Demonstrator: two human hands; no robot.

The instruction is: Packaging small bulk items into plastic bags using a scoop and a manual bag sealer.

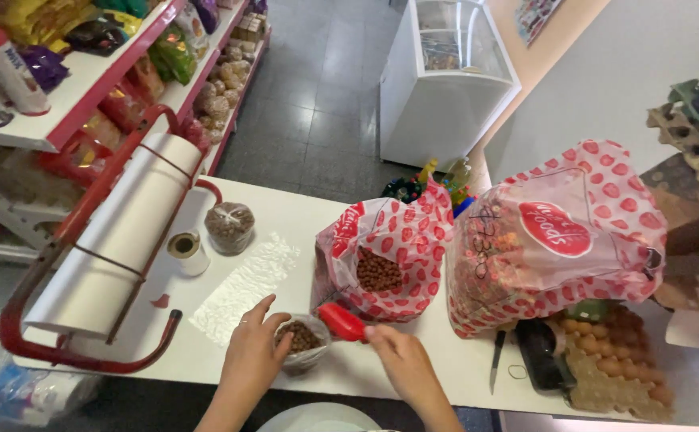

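Small clear bag [301,342] of brown pellets in left hand [255,350] fingers, red scoop [341,322] gripped by right hand [401,362]

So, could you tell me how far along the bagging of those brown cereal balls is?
Done: one tied small bag of brown cereal balls stands by the paper roll. In hand: the left hand holds open a second small bag, partly filled, while the right hand tips a red scoop at it. Left: the big strawberry-print sack holds more, and empty clear bags lie flat on the counter.
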